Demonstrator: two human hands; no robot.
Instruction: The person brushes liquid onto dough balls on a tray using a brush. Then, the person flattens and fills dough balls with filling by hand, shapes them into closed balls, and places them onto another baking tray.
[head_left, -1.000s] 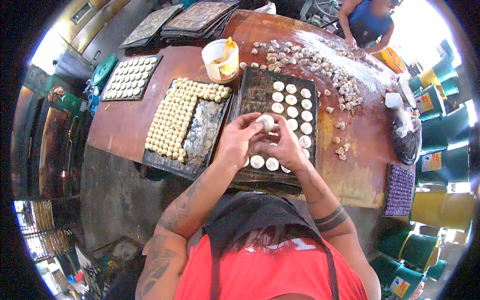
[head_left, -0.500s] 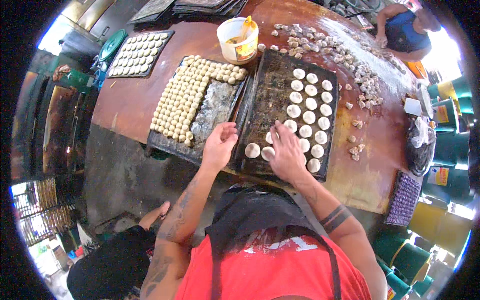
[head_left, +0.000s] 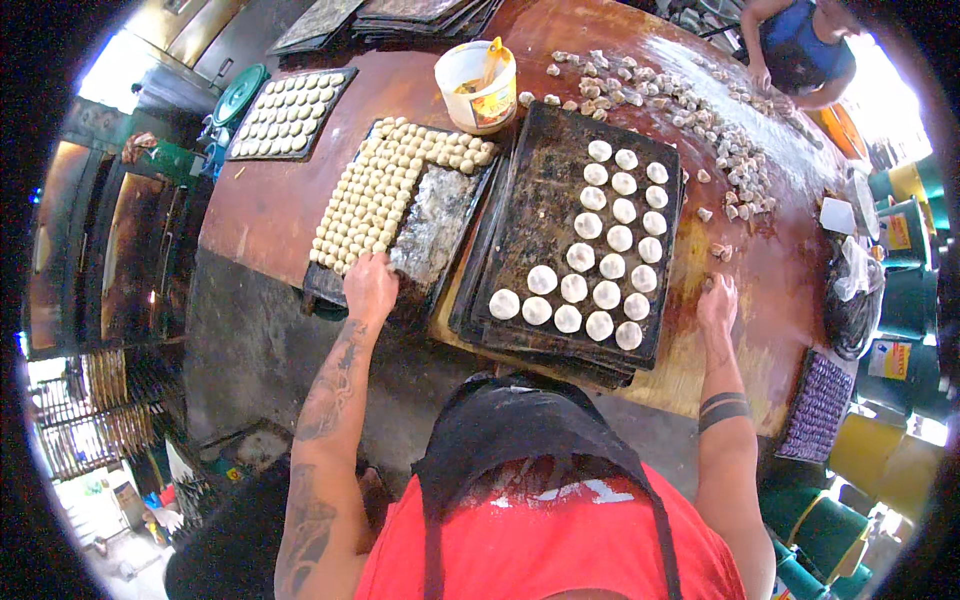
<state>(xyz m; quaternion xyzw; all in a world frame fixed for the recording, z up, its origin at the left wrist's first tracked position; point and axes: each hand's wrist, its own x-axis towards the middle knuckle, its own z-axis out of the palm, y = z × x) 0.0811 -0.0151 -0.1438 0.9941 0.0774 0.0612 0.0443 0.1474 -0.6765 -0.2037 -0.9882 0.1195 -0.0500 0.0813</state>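
Note:
My left hand [head_left: 370, 289] is at the near end of the rows of small pale dough balls [head_left: 365, 195] on the left tray [head_left: 432, 225], fingers closed around a ball that they mostly hide. On the bare tabletop to the right, my right hand [head_left: 717, 302] pinches a brown, floury lump, largely covered by the fingers. Just beyond it lies another brown lump [head_left: 720, 252]. Between my hands, a dark baking tray [head_left: 535, 185] on a stack carries white, floured dough rounds [head_left: 619, 238] in rows along its right side and near edge.
A white bucket [head_left: 478, 100] with an orange-handled tool stands behind the trays. Many brown lumps [head_left: 735, 165] are heaped beside flour. Another filled tray [head_left: 292, 115] lies far left. A co-worker [head_left: 800, 50] stands far right. A tray of purple pieces [head_left: 816, 405] is near right.
Both hands have left the middle tray: the left went to the small dough balls, the right to the brown lumps. Another white round now shows uncovered in the near rows.

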